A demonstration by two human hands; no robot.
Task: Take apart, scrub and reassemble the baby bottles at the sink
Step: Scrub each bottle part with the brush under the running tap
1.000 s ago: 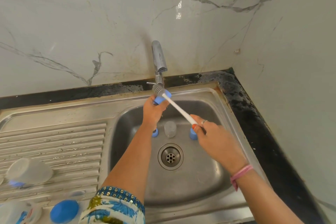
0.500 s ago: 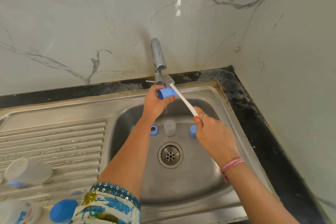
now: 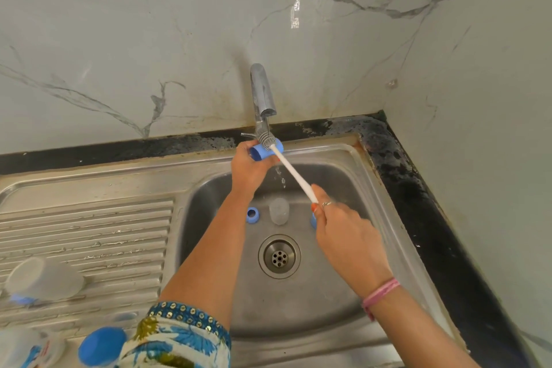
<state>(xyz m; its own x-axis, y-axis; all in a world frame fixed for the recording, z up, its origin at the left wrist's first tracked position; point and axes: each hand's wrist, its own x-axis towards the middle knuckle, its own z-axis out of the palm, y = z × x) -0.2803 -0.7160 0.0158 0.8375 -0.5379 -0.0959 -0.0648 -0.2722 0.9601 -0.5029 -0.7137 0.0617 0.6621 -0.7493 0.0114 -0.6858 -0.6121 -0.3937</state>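
My left hand (image 3: 249, 169) grips a blue bottle ring (image 3: 263, 152) under the tap (image 3: 262, 95), where water drips down. My right hand (image 3: 343, 230) holds the white handle of a bottle brush (image 3: 294, 173); its grey bristle head presses on the ring's top. On the floor of the sink (image 3: 209, 194) lie another blue ring (image 3: 252, 214), a clear teat or cap (image 3: 279, 210) and a blue part (image 3: 313, 220) half hidden behind my right hand.
The ribbed drainboard (image 3: 89, 233) on the left carries a clear bottle (image 3: 41, 279) lying on its side, a blue cap (image 3: 101, 345) and another bottle (image 3: 30, 348) at the bottom edge. The drain (image 3: 279, 256) sits mid-basin. A black counter (image 3: 418, 188) borders the sink on the right.
My left hand has lifted the blue ring closer to the tap and turned it. The brush head has shifted back onto the ring's top after sliding past it.
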